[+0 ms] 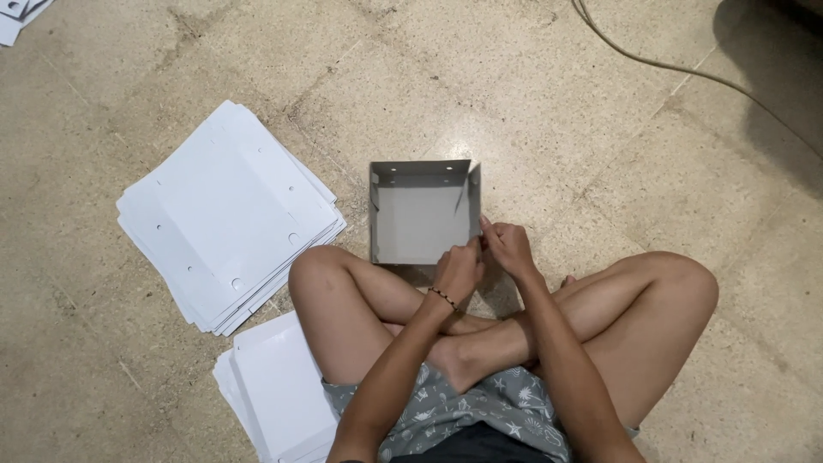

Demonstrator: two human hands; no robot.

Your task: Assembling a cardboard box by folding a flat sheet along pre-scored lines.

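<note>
Two stacks of flat white card blanks lie on the stone floor at the left. Larger stack: fanned, sheets w/ punched holes and fold lines, just beside the person's left knee. Smaller stack: nearer the body, partly tucked under the left thigh. More white sheets show at the top-left corner, cut off by the frame edge.

Centre: half-folded grey-white box sits on the floor directly in front of the crossed legs. Far wall and both side walls stand upright; near side is open/flat. Small holes along the far wall.

Left hand: beaded bracelet at wrist, fingers curled, pinching the box's near-right corner flap. Right hand: touching the left, fingers closed on the same corner at the base of the right wall. Exact grip surface hidden by the fingers.

Right side: a cable runs across the floor from top centre toward the right edge. Dark shadow at the top-right corner; source can't be determined.
</note>
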